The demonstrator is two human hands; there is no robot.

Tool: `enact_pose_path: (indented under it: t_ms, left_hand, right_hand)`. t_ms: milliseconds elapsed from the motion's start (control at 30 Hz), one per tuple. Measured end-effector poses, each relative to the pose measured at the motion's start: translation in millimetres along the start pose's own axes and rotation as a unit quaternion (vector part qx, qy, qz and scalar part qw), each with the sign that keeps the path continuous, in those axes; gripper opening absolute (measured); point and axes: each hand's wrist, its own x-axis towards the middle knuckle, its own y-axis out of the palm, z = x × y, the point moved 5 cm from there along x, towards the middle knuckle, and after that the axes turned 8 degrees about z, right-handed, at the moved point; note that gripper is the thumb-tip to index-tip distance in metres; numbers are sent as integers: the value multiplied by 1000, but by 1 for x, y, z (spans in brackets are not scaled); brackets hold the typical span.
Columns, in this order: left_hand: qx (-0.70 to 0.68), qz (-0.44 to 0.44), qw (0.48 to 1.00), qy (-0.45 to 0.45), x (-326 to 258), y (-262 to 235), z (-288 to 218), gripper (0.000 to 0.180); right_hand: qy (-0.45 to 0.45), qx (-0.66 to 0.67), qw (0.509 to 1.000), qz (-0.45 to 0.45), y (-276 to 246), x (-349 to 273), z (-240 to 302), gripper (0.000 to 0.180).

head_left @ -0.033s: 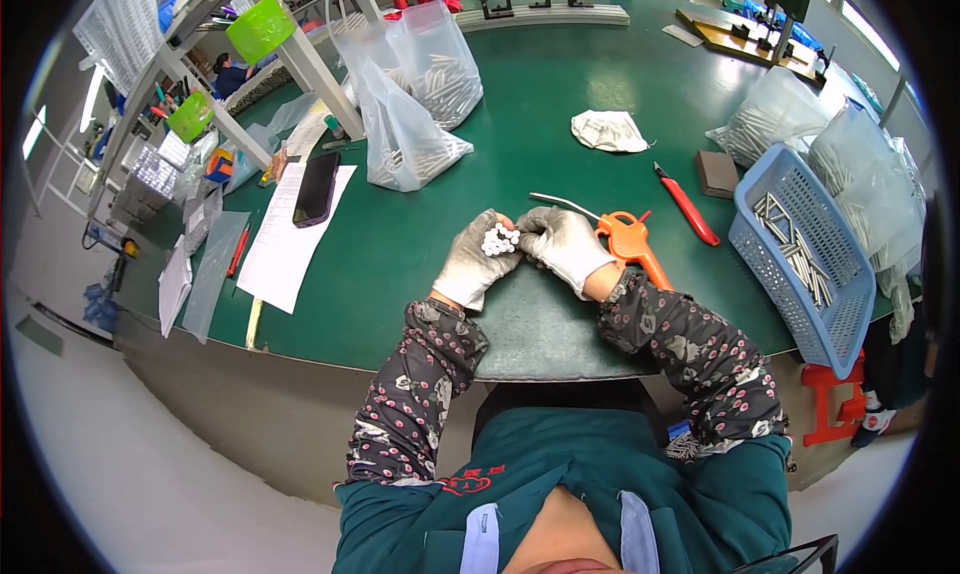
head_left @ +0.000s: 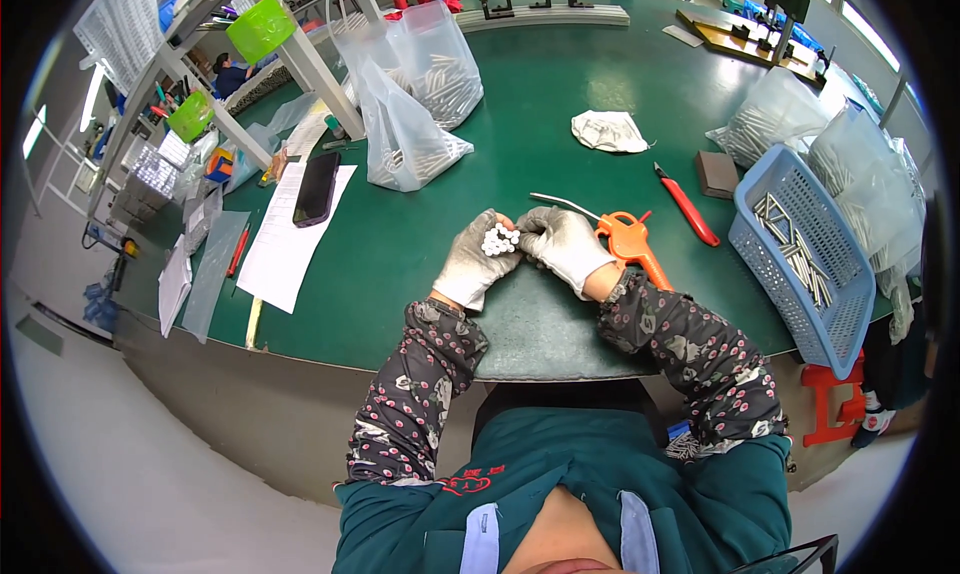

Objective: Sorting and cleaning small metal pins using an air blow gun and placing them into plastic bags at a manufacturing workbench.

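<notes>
My left hand [head_left: 473,261], in a grey-white work glove, is closed around a bundle of slim rods [head_left: 500,240]. Their small, round, pale ends face up, and the rest of them is hidden in the palm. My right hand [head_left: 563,242], gloved the same way, meets the left one at the bundle's right side. Its thumb and fingers are pressed together; whatever they pinch is hidden. Just right of this hand lies an orange air blow gun [head_left: 628,239], its thin metal nozzle [head_left: 562,203] stretching out behind the fingers.
Red-handled pliers [head_left: 688,209], a brown block [head_left: 716,174] and a blue basket of metal rods [head_left: 745,236] lie to the right, beside bags of rods [head_left: 775,119]. A crumpled white cloth [head_left: 608,132] is farther back. Leftward are more rod bags [head_left: 410,139], a phone [head_left: 317,189] and papers [head_left: 275,264].
</notes>
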Motion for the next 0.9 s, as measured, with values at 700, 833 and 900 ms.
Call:
enact_pose_path:
  t_ms: [700, 833, 900]
  left_hand:
    - [53, -12, 998, -3, 3, -6, 8, 32]
    - [37, -10, 999, -4, 4, -8, 17, 31]
    - [11, -6, 1000, -5, 4, -9, 18, 31]
  right_hand:
    - [173, 254, 950, 59, 4, 10, -9, 25]
    - [176, 267, 945, 75, 5, 10, -11, 25]
    - [175, 267, 945, 68, 5, 10, -7, 24]
